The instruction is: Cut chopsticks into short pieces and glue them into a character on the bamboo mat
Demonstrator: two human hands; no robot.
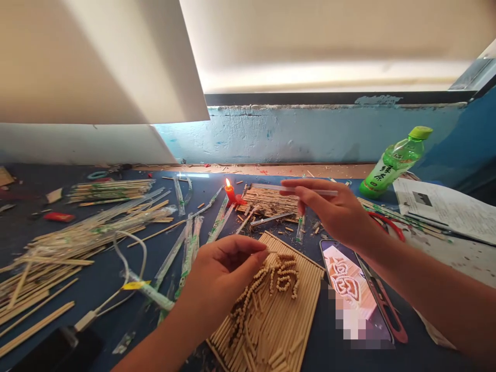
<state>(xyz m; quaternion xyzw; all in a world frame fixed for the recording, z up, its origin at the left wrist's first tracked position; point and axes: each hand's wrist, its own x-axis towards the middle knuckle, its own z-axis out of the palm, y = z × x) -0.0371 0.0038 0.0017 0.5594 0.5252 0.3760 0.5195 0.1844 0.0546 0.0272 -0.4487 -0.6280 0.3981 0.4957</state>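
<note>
The left hand (228, 263) reaches over the panel of wooden sticks (306, 305), its thumb and index finger brought together at the tips near the panel's upper edge; whether a small piece sits between them I cannot tell. The right hand (329, 206), raised beyond the panel, pinches a thin translucent rod (310, 190) between thumb and fingers, the rod lying nearly level with one end pointing left. The panel rests on the dark blue surface (217, 227) directly in front of the person, tilted to the view, with tiny cut pieces (285, 276) standing in curving lines on its upper part and loose short lengths scattered lower down. Beyond it, a red candle (230, 194) burns beside a second mat of sticks (267, 200) strewn with dark bits. Right of the panel lies a phone (349, 284) showing a similar raised design, part of its screen pixelated, with pink-handled scissors (387, 305) just beside it. A green bottle (391, 165) stands farther back near printed paper (457, 206); bundled sticks (112, 189) and plastic wrappers (189, 248) spread leftward.
</note>
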